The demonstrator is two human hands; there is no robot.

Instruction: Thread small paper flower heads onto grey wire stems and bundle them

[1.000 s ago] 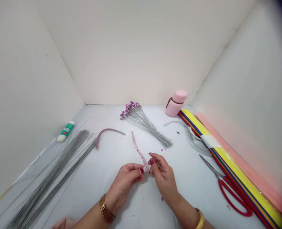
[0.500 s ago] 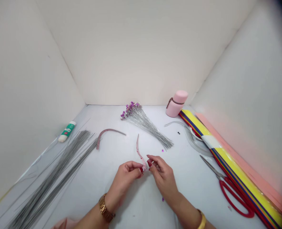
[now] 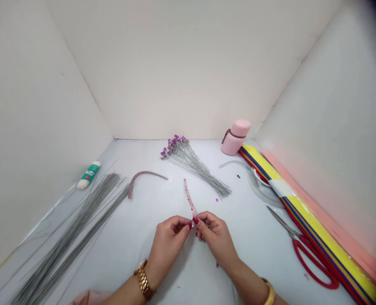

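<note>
A narrow pink strip with red specks (image 3: 189, 197) rises from between my fingertips, its free end pointing away from me. My left hand (image 3: 173, 237) pinches its near end between thumb and index finger. My right hand (image 3: 215, 235) pinches it from the other side, and the fingertips of both hands almost meet. Whatever shape the near end has is mostly hidden by the fingers. A second pink strip (image 3: 140, 173) lies curved on the table to the left.
Bundled grey wires (image 3: 76, 233) and a glue stick (image 3: 89, 175) lie at left. Silver stems with purple tips (image 3: 197, 163) lie at the back, near a pink bottle (image 3: 235, 137). At right are red-handled scissors (image 3: 315, 264), clear tubing (image 3: 259, 190) and a stack of coloured strips (image 3: 302, 207).
My right hand has moved left and closed on the strip, where before its fingertips were apart from it. The strip has turned, so its speckled face shows more.
</note>
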